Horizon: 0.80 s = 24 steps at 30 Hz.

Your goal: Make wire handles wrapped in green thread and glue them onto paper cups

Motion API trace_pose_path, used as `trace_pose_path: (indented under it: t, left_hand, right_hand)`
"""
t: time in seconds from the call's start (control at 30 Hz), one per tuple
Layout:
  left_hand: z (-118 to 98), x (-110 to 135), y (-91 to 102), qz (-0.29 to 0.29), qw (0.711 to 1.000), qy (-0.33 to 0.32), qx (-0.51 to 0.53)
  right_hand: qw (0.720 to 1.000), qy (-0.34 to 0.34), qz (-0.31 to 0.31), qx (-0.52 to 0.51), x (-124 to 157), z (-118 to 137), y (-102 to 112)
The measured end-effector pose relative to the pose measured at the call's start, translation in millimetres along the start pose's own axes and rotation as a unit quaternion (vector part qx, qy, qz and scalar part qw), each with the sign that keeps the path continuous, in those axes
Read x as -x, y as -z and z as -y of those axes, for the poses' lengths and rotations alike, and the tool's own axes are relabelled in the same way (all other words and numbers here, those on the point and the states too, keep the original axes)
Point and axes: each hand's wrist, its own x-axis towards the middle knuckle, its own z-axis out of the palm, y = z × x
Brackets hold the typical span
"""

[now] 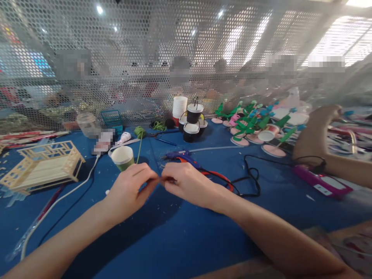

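Note:
My left hand (132, 186) and my right hand (184, 182) meet above the middle of the blue table, fingertips pinched almost together. Whatever lies between them is too small to make out. Just behind my left hand stands a paper cup (122, 155), white at the rim and green lower down, partly covered by the hand. From a ball of green yarn (140, 132) a strand (140, 149) runs down towards the cup and my left hand; its end is hidden. Beyond my right hand lies a blue glue gun (183, 155) with an orange part.
Black-wrapped cups (192, 132) and a stack of paper cups (180, 108) stand at the back. Green craft plants (247, 126) on pink bases fill the right, near another person's arm (310, 135) and a purple power strip (322, 181). A stick-built model bed (43, 170) sits left, beside a white cable (72, 193).

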Motion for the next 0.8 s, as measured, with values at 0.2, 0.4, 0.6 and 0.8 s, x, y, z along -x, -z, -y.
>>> trace_pose_path:
  t: [0.2,0.4,0.6,0.8]
  left_hand:
    - [5,-4,3.7,0.044,0.973,0.165,0.156]
    - [7,-4,-2.2,0.062,0.944,0.230,0.230]
    - [4,-1,-9.5,0.037,0.912,0.270,0.306]
    - [5,0,-14.1,0.056,0.865,0.302,0.398]
  right_hand:
    - [0.980,-0.051,0.082,-0.173,0,5,9]
    - [0.931,-0.157,0.021,-0.329,-4,5,11]
    - [0.872,-0.204,-0.059,-0.441,-7,-4,4]
    - [0.786,-0.193,-0.049,-0.585,-7,-5,5]
